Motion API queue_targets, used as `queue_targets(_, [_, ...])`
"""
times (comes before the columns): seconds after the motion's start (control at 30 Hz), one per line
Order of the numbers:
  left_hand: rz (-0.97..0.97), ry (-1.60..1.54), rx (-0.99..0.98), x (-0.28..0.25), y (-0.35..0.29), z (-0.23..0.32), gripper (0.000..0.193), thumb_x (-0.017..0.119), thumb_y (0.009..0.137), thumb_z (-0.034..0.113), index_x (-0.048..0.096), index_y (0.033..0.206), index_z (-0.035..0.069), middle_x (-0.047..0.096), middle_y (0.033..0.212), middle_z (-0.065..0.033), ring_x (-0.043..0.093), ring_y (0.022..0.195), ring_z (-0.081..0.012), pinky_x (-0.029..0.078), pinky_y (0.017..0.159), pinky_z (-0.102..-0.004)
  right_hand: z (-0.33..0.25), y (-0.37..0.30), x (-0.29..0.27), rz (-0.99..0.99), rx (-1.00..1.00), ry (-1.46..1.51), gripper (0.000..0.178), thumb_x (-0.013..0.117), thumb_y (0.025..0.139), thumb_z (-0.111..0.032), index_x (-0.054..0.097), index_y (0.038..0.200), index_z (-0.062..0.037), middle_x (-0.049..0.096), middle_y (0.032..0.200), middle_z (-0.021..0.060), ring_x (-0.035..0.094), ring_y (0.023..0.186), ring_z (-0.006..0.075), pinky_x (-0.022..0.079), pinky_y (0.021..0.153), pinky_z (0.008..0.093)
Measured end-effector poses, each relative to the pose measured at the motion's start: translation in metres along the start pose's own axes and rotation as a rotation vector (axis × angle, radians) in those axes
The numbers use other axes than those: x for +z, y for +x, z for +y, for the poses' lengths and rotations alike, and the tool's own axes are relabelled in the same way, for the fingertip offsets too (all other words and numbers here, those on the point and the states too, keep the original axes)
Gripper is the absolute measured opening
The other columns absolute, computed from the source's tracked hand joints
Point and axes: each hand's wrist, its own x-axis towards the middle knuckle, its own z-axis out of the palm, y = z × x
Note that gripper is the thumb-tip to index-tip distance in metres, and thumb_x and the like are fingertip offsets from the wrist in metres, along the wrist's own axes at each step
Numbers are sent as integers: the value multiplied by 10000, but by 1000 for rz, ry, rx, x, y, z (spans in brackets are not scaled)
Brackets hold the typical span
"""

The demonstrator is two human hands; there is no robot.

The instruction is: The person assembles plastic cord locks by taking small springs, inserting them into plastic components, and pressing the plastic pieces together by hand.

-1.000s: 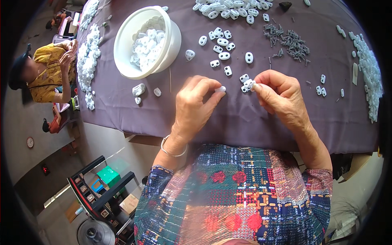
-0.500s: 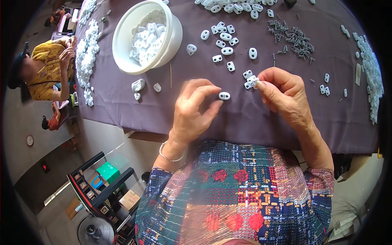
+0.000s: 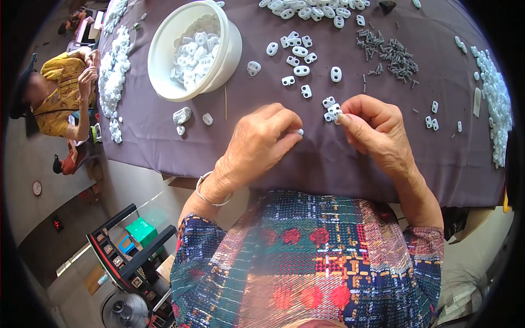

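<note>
My left hand (image 3: 262, 134) is closed in a pinch on a white oval cord-lock piece (image 3: 299, 132). Only the end of that piece shows past the fingertips. Across from it, my right hand (image 3: 374, 128) has thumb and forefinger pressed together at a small white two-hole cord-lock part (image 3: 335, 109). Two similar parts touch or nearly touch it on the cloth, and the fingertips partly cover the cluster. A loose group of white cord-lock pieces (image 3: 301, 71) lies beyond my hands, with a single oval one (image 3: 336, 74) to its right.
A white tub (image 3: 234, 49) of white pieces stands at the far left. Small metal springs (image 3: 399, 57) lie in a pile at the far right. White pieces are heaped along both sides (image 3: 112, 82). A grey stone (image 3: 182, 115) rests near the tub. Another person (image 3: 63, 95) sits at left.
My left hand has closed over the oval piece that lay by its fingertips, turning its back upward. My right fingertips have lowered slightly against the small cluster.
</note>
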Motion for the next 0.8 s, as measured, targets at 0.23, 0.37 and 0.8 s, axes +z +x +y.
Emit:
queue_targets(0.23, [43,-1048,-453,7,-1,6,134,656,818,76,623,923,1,654,871,-75,641,734,-141,487,543,-207,-5,-3,0,-6,27,3,141,604,864,-135,594,886,5,534,646,-27,453,537,23,343,468,176])
queue_targets(0.37, [93,-1308,-489,16,0,8,146,656,816,77,616,935,0,654,862,-81,650,749,-162,491,546,-215,-9,-6,2,-24,56,78,144,609,856,-122,593,868,21,559,685,-22,505,593,38,405,523,186])
queue_targets(0.8, [104,-1355,-495,26,-1,11,130,649,810,43,598,920,-2,636,902,-116,662,750,-199,533,508,-219,0,-8,4,-7,-13,-61,123,596,870,-121,593,875,2,523,651,-43,452,543,12,330,463,162])
